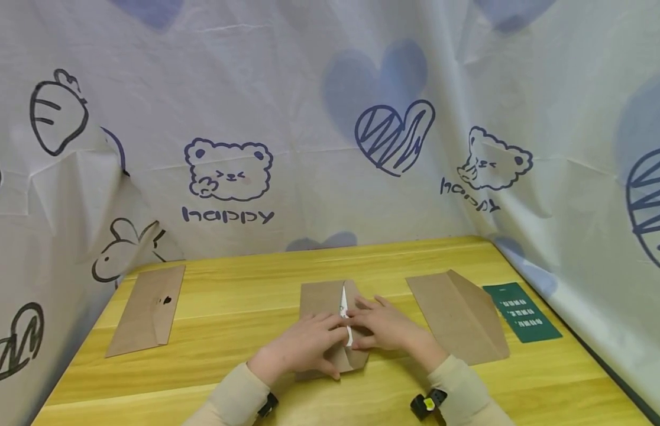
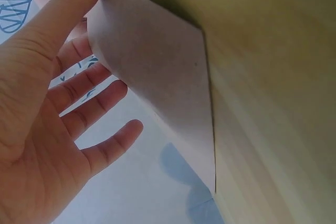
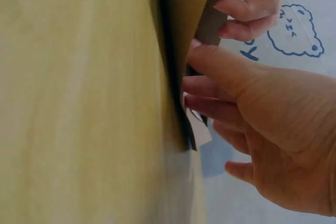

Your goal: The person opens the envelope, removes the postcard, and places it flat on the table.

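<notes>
A brown paper envelope [image 1: 322,293] lies in the middle of the table, its opening toward the right side. A strip of white paper [image 1: 349,340] shows in the opening, its kind hidden by the hands. My left hand [image 1: 311,343] holds the envelope's left part, fingers over the top and thumb at the near edge. In the left wrist view, its lower fingers [image 2: 110,148] spread loosely past the raised brown paper [image 2: 157,61]. My right hand [image 1: 385,325] pinches the flap side [image 3: 212,14] between thumb and fingers. The two hands' fingertips meet over the opening.
A closed envelope [image 1: 144,310] with a small black mark lies at the left. To the right is another envelope [image 1: 442,307], its flap open, beside a dark green card [image 1: 524,313] with white print. Patterned white cloth [image 1: 309,118] hangs around the wooden table [image 1: 245,284].
</notes>
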Motion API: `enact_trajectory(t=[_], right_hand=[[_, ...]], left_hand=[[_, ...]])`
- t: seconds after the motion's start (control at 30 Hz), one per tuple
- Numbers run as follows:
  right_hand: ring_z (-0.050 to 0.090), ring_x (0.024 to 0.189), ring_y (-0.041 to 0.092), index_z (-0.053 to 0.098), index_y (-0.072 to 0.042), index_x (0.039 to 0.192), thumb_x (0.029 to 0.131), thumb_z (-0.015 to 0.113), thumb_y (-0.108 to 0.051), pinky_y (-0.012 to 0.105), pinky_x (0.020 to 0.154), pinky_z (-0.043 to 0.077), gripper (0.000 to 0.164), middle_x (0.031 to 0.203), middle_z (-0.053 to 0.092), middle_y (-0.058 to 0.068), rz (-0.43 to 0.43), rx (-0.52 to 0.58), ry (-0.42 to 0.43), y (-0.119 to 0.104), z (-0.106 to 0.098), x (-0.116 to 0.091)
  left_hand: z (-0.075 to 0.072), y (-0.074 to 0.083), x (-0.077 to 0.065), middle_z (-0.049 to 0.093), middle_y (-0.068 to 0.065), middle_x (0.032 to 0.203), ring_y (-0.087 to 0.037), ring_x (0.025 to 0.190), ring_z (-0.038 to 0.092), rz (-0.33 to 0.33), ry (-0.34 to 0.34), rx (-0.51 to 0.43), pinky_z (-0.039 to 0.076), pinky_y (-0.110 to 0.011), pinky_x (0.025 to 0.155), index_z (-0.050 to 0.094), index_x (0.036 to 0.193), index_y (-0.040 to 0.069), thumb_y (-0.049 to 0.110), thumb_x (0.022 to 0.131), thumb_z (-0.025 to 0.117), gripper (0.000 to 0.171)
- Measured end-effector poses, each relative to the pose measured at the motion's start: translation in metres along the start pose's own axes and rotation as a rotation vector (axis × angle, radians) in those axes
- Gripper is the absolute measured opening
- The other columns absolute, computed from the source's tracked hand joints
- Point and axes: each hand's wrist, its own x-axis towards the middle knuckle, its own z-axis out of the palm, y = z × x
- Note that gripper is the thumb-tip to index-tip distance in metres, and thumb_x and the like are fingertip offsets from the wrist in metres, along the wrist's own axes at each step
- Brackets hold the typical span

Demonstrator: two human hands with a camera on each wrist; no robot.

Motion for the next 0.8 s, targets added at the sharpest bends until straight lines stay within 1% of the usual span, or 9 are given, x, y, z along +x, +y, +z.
enact_trajectory(t=[0.13,0.23,0.37,0.47,0.53,0.67,0.8], right_hand=[[0.031,0.146,0.033,0.058,-0.022,0.137,0.092,0.060,-0.051,0.064,0.116,0.023,0.054,0.147,0.052,0.003,0.011,-0.049,-0.005,-0.002,-0.002,0.000],[0.032,0.146,0.032,0.058,-0.022,0.137,0.093,0.059,-0.051,0.062,0.116,0.025,0.053,0.147,0.051,0.002,0.012,-0.089,0.001,-0.003,0.000,0.001],[0.039,0.143,0.029,0.059,-0.018,0.135,0.098,0.054,-0.041,0.058,0.115,0.030,0.043,0.142,0.056,0.002,0.005,-0.087,0.013,-0.005,0.001,0.001],[0.043,0.140,0.027,0.060,-0.016,0.134,0.101,0.050,-0.034,0.057,0.113,0.033,0.038,0.139,0.059,0.002,-0.007,-0.091,0.012,-0.006,0.000,0.000],[0.043,0.140,0.027,0.060,-0.018,0.133,0.102,0.048,-0.033,0.057,0.113,0.034,0.037,0.139,0.059,0.002,-0.006,-0.111,0.000,-0.007,0.000,0.000],[0.038,0.143,0.029,0.063,-0.020,0.131,0.101,0.050,-0.032,0.057,0.114,0.032,0.035,0.142,0.056,0.002,-0.004,-0.147,-0.026,-0.010,-0.003,-0.001],[0.035,0.145,0.028,0.061,-0.020,0.132,0.100,0.051,-0.034,0.058,0.114,0.031,0.037,0.146,0.052,0.002,0.000,-0.122,-0.026,-0.012,-0.003,-0.001]], left_hand=[[0.001,0.000,0.000,0.055,0.003,0.133,-0.016,0.116,0.053,0.007,0.008,0.006,0.050,-0.038,0.091,0.056,0.107,0.027,0.061,0.071,0.074,0.053],[0.000,0.001,0.000,0.055,0.002,0.134,-0.016,0.116,0.052,0.002,0.001,0.003,0.050,-0.039,0.092,0.056,0.108,0.026,0.060,0.071,0.074,0.054],[0.000,0.002,0.000,0.054,0.004,0.134,-0.015,0.117,0.052,-0.009,-0.021,-0.003,0.050,-0.039,0.091,0.057,0.111,0.027,0.060,0.071,0.074,0.055],[0.001,0.003,0.000,0.055,0.006,0.130,-0.014,0.116,0.052,-0.013,-0.026,-0.006,0.050,-0.037,0.090,0.057,0.111,0.027,0.060,0.071,0.074,0.055],[0.001,0.003,0.001,0.055,0.006,0.128,-0.014,0.116,0.051,-0.011,-0.025,-0.012,0.050,-0.037,0.090,0.057,0.109,0.027,0.060,0.071,0.075,0.054],[0.002,0.002,0.001,0.055,0.007,0.126,-0.013,0.114,0.051,-0.004,-0.011,-0.022,0.049,-0.034,0.088,0.057,0.108,0.026,0.060,0.070,0.075,0.054],[0.002,0.002,0.001,0.055,0.007,0.126,-0.013,0.113,0.052,0.005,0.000,-0.016,0.049,-0.032,0.087,0.057,0.110,0.026,0.062,0.070,0.074,0.056]])
